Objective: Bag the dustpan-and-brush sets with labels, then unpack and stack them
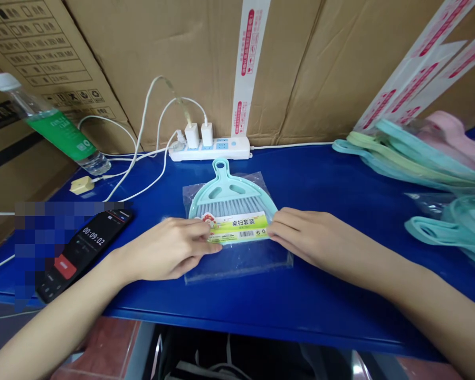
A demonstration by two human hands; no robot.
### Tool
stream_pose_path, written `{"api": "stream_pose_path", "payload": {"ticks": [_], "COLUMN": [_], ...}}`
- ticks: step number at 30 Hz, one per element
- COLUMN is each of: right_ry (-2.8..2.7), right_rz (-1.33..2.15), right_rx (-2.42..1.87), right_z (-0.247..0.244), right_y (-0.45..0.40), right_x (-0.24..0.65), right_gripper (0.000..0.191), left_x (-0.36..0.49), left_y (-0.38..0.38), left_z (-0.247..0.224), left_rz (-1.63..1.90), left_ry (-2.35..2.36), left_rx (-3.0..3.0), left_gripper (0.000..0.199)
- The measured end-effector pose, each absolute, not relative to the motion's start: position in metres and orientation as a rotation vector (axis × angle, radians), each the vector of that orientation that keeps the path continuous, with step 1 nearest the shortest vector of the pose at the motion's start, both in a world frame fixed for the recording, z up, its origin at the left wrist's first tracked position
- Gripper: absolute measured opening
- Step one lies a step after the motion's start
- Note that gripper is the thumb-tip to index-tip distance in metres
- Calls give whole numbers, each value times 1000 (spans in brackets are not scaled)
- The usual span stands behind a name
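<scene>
While the bagged teal dustpan-and-brush set lies flat on the blue table, its sides are touched by the left hand and right hand, fingers half-curled; grip firmness cannot be told. Even pressure is advised.

Big cardboard cartons stacked tight behind the desk, white-and-red packing tape running down them, blue desk out front, reddish floor tiles below, pretty dark gap under the desk
</scene>
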State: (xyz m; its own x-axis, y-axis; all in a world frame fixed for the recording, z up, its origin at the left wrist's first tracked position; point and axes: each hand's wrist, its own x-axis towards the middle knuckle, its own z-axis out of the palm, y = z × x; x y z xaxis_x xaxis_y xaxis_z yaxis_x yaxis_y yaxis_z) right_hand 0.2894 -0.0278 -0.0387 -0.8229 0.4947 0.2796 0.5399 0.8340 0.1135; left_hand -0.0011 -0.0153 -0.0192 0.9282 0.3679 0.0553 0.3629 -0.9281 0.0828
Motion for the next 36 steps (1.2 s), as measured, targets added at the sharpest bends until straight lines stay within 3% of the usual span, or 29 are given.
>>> {"api": "stream_pose_path", "payload": {"ticks": [12,22,36], "right_ry": [-2807,-2504,-2465], "right_rz": [-226,253,484], "right_rx": [-872,-1312,-1449], "right_z": [-33,-35,-39], "right_y": [-34,-34,-33], "right_x": [292,291,304], "right_gripper": [39,13,26], "left_x": [0,-2,1], "left_y": [-17,-17,-15], "left_z": [-15,-13,-24], "left_rz": [163,161,217], "left_ry": [676,689,690], "left_rx": [2947,2907,3003], "left_gripper": [19,17,23]}}
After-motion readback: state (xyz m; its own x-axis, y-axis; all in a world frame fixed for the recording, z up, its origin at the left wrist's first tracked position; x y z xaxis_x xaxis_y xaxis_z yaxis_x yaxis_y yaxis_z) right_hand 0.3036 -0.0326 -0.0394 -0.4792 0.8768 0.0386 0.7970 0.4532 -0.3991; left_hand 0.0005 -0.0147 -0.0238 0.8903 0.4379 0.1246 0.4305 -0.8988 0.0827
